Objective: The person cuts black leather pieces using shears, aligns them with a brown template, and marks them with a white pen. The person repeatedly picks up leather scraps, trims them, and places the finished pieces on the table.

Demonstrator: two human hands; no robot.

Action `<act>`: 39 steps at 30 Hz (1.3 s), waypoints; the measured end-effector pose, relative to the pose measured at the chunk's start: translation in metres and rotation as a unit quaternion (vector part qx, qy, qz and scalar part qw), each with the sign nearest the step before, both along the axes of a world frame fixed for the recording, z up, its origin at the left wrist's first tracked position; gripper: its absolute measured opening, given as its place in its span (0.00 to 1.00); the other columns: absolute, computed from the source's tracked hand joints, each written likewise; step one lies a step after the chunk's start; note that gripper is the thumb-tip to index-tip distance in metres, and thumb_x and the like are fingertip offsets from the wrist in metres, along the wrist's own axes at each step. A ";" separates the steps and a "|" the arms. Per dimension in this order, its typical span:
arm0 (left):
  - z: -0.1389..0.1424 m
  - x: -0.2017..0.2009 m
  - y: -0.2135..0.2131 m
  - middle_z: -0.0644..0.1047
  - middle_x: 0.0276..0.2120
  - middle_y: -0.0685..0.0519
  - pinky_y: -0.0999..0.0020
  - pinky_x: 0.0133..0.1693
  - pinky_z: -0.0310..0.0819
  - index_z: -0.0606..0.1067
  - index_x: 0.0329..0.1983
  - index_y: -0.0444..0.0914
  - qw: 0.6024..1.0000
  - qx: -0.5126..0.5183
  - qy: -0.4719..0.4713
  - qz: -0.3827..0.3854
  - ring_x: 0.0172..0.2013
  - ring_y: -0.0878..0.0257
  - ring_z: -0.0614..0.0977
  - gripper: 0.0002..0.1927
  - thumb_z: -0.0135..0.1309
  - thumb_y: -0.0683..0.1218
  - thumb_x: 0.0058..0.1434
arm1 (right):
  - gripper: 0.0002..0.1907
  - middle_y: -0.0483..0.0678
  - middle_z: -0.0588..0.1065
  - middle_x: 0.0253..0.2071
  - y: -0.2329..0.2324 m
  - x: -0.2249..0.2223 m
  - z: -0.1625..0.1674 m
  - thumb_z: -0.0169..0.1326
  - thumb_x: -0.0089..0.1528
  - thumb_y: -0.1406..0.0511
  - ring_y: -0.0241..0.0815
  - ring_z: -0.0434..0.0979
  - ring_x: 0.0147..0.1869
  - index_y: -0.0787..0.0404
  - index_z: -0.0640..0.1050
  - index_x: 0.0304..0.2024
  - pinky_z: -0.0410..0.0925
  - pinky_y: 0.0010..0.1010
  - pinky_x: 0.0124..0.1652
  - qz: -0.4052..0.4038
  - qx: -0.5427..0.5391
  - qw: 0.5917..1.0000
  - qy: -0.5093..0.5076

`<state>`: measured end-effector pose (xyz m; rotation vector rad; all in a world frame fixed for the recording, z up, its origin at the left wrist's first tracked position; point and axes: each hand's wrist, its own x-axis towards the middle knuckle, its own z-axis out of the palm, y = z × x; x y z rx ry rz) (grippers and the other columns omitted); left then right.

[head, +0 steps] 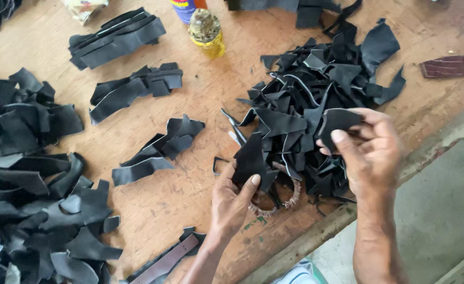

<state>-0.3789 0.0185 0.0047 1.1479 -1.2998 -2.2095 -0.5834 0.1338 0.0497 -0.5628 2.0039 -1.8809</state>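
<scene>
Sorting black leather offcuts, one piece in each hand

The left hand [232, 197] pinches a pointed scrap [251, 158] at the heap's [316, 94] seven o'clock edge; the right hand [371, 152] is clamped on a curved scrap [337, 122] at four o'clock. Next move (my guess) calls for matching each to a sorted stack [117, 36] across the worn wooden surface [205, 105], bounded by a concrete floor [442, 210]

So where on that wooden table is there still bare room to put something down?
Bare wood shows between the small stacks of black strips and the big scrap pile. More lies near the front edge, left of the left hand. It is crowded along the left side and under the right hand.
</scene>
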 end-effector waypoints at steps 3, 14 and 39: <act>-0.001 0.010 -0.009 0.81 0.38 0.54 0.75 0.32 0.75 0.71 0.59 0.32 0.999 -0.044 0.000 0.012 0.32 0.72 0.80 0.19 0.56 0.36 0.64 | 0.15 0.54 0.79 0.45 -0.015 0.017 -0.007 0.57 0.66 0.75 0.41 0.83 0.41 0.70 0.73 0.54 0.79 0.30 0.41 0.060 -0.007 0.998 -0.008; -0.004 0.052 -0.010 0.80 0.32 0.53 0.73 0.28 0.75 0.78 0.53 0.31 0.998 -0.016 0.051 0.032 0.27 0.70 0.79 0.12 0.55 0.36 0.66 | 0.18 0.53 0.80 0.44 -0.016 0.078 -0.009 0.57 0.63 0.76 0.38 0.82 0.41 0.69 0.75 0.56 0.76 0.26 0.37 0.153 0.006 0.985 -0.083; 0.013 0.114 0.014 0.78 0.34 0.54 0.74 0.33 0.76 0.72 0.55 0.39 0.993 -0.118 -0.024 -0.008 0.32 0.70 0.78 0.13 0.53 0.39 0.68 | 0.09 0.52 0.81 0.38 -0.018 0.173 0.012 0.61 0.62 0.72 0.38 0.84 0.38 0.64 0.80 0.45 0.77 0.27 0.36 0.243 0.086 0.938 0.231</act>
